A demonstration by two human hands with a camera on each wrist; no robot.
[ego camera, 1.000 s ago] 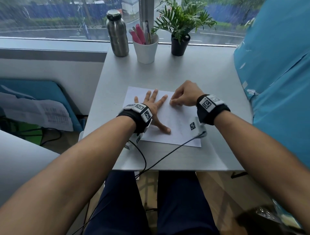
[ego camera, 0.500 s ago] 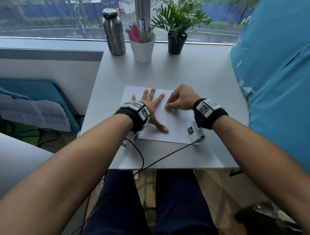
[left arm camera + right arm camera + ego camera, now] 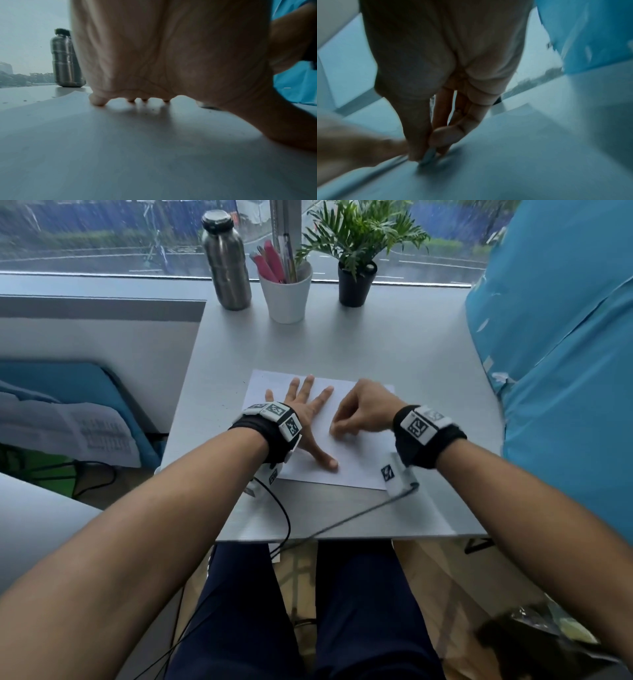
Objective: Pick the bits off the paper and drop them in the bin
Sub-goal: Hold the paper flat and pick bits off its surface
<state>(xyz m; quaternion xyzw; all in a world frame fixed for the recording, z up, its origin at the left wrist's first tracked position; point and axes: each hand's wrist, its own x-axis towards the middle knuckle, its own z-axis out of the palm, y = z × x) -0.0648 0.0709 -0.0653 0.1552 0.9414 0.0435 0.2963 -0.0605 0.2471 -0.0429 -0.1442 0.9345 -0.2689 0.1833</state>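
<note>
A white sheet of paper (image 3: 356, 460) lies on the grey table (image 3: 376, 344) in front of me. My left hand (image 3: 305, 409) rests flat on its left half with the fingers spread; in the left wrist view its fingertips (image 3: 97, 101) press the sheet near tiny dark specks (image 3: 152, 109). My right hand (image 3: 337, 430) hovers low over the middle of the paper with curled fingers. The right wrist view, though blurred, shows its thumb and fingers (image 3: 426, 152) pinching a small pale bit (image 3: 428, 157) just above the sheet. A dark bin-like shape (image 3: 513, 642) sits blurred on the floor at the lower right.
A steel bottle (image 3: 226, 261), a white cup of pens (image 3: 286, 292) and a potted plant (image 3: 356, 282) stand along the table's far edge by the window. Blue fabric (image 3: 565, 371) crowds the right side. Black cables (image 3: 284, 518) hang over the front edge.
My right hand has slid a little toward me across the paper, fingers still curled together. The left hand stays flat in the same spot.
</note>
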